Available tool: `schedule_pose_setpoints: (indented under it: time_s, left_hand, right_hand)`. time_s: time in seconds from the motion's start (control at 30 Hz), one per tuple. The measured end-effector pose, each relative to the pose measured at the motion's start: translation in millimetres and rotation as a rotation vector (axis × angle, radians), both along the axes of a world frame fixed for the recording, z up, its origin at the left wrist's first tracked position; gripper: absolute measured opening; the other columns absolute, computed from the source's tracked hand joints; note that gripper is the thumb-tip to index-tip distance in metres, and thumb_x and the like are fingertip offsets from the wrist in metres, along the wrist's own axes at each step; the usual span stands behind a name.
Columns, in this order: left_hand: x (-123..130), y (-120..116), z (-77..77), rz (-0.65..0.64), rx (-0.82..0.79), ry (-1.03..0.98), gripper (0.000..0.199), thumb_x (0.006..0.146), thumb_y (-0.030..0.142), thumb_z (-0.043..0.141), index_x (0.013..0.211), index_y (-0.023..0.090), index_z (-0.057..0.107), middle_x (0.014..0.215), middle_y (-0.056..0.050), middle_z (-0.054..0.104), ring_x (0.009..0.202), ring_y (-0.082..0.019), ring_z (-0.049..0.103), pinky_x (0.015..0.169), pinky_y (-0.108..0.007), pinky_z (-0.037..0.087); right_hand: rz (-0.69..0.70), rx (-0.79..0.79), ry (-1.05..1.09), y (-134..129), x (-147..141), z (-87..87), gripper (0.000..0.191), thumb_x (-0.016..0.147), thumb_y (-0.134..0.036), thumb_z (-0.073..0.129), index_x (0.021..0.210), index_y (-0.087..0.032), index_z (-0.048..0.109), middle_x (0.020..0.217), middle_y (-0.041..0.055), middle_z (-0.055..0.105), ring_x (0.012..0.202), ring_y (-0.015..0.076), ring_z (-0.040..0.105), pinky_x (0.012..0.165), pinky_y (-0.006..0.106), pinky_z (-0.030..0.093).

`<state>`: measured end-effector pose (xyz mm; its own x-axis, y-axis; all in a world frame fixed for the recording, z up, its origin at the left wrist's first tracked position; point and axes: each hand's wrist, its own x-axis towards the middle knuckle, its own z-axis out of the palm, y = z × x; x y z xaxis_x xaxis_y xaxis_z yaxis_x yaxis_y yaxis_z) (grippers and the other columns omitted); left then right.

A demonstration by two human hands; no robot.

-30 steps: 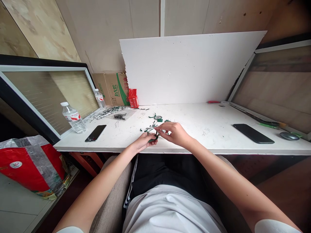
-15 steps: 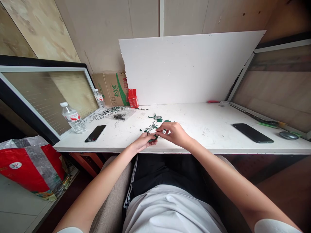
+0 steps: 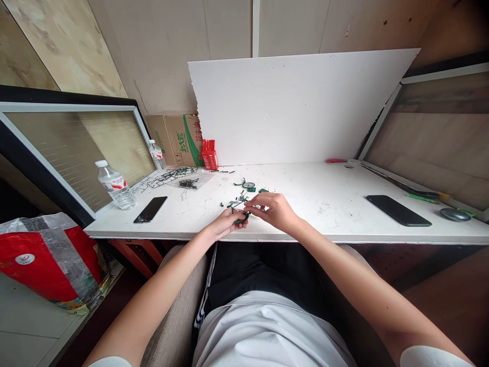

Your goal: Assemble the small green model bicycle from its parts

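Observation:
Near the table's front edge, my left hand (image 3: 228, 223) is closed on a small dark green part (image 3: 241, 220). My right hand (image 3: 270, 208) meets it from the right, thumb and index finger pinched at the green part; anything tiny between those fingertips is too small to name. Just beyond my hands lie small green and black pieces (image 3: 241, 198). Farther back is a round, wheel-like piece (image 3: 248, 185) with green bits around it.
Left on the white table (image 3: 305, 188) are a phone (image 3: 150, 209), two water bottles (image 3: 115, 184), black part frames (image 3: 168, 176) and a plastic bag (image 3: 190, 182). A red box (image 3: 210, 154) stands behind. On the right lie another phone (image 3: 398, 210) and a mouse (image 3: 454, 214).

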<state>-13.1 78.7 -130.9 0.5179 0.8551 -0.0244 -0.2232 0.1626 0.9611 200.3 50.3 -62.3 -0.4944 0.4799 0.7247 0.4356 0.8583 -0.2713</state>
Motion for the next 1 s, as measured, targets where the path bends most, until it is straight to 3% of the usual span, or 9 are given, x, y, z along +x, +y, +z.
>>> schedule_pose_setpoints:
  time_s: [0.17, 0.37, 0.53, 0.77, 1.0]
  left_hand:
    - [0.2, -1.6, 1.8, 0.008, -0.016, -0.014, 0.026, 0.075, 0.029, 0.084, 0.080, 0.013, 0.064, 0.082, -0.004, 0.063, 0.076, -0.013, 0.059, 0.078, -0.031, 0.046]
    - [1.0, -2.4, 3.3, 0.014, -0.012, -0.014, 0.029, 0.074, 0.030, 0.085, 0.085, 0.013, 0.064, 0.083, -0.003, 0.063, 0.077, -0.013, 0.059, 0.078, -0.030, 0.045]
    - [0.6, -1.7, 2.5, 0.003, -0.002, 0.001, 0.028, 0.076, 0.031, 0.084, 0.084, 0.012, 0.065, 0.079, -0.003, 0.063, 0.075, -0.013, 0.060, 0.077, -0.030, 0.045]
    - [1.0, -2.0, 3.2, 0.014, -0.004, -0.009, 0.028, 0.075, 0.031, 0.085, 0.083, 0.013, 0.065, 0.079, -0.003, 0.064, 0.077, -0.014, 0.061, 0.079, -0.031, 0.047]
    - [1.5, -4.4, 5.7, 0.016, -0.007, -0.016, 0.029, 0.075, 0.029, 0.086, 0.087, 0.013, 0.066, 0.079, -0.003, 0.063, 0.077, -0.014, 0.060, 0.078, -0.031, 0.046]
  right_hand:
    - [0.076, 0.015, -0.039, -1.5, 3.6, 7.6, 0.021, 0.103, -0.028, 0.061, 0.111, -0.024, 0.080, 0.107, 0.0080, 0.081, 0.100, 0.0236, 0.075, 0.089, 0.038, 0.061]
    - [0.065, -0.043, -0.025, -1.9, 4.3, 8.5, 0.020, 0.100, -0.027, 0.065, 0.112, -0.026, 0.080, 0.099, 0.0054, 0.081, 0.087, 0.0206, 0.073, 0.071, 0.031, 0.059]
    - [0.091, 0.008, -0.036, -2.6, 1.6, 7.3, 0.021, 0.101, -0.025, 0.065, 0.115, -0.025, 0.080, 0.093, 0.0058, 0.078, 0.082, 0.0192, 0.070, 0.074, 0.032, 0.056]
    - [0.059, 0.015, -0.058, -1.6, 1.1, 3.1, 0.023, 0.103, -0.028, 0.064, 0.119, -0.024, 0.079, 0.088, 0.0068, 0.069, 0.079, 0.0182, 0.064, 0.068, 0.029, 0.051]
    - [0.075, 0.001, -0.044, -2.0, -0.2, 1.8, 0.022, 0.104, -0.033, 0.063, 0.110, -0.022, 0.080, 0.086, 0.0067, 0.068, 0.078, 0.0178, 0.064, 0.069, 0.029, 0.052]
